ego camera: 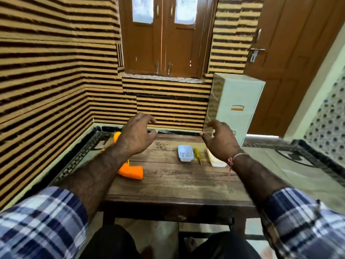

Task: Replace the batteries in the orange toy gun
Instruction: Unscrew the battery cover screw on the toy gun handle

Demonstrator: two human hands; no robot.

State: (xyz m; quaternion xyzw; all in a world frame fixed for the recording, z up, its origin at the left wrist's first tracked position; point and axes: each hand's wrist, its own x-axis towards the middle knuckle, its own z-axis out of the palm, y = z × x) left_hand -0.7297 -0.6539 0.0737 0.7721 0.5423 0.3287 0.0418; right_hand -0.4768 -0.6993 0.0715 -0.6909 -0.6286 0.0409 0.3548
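Observation:
The orange toy gun (130, 171) lies on the left side of the wooden table (168, 184), mostly hidden under my left forearm; its grip shows near the middle left and its far end near the back left corner. My left hand (137, 134) hovers above the table's far left with fingers loosely curled, holding nothing. My right hand (220, 140) hovers above the far right, fingers spread and slightly bent, also empty. A yellow-handled screwdriver (197, 153) lies between a small blue-rimmed tray (185, 153) and a white container (216, 162).
A white cabinet (237, 107) stands behind the table's right corner beside a brown door (291, 71). Striped walls close in on the left and back, with a wooden window (164, 36) above. My knees are under the table's near edge.

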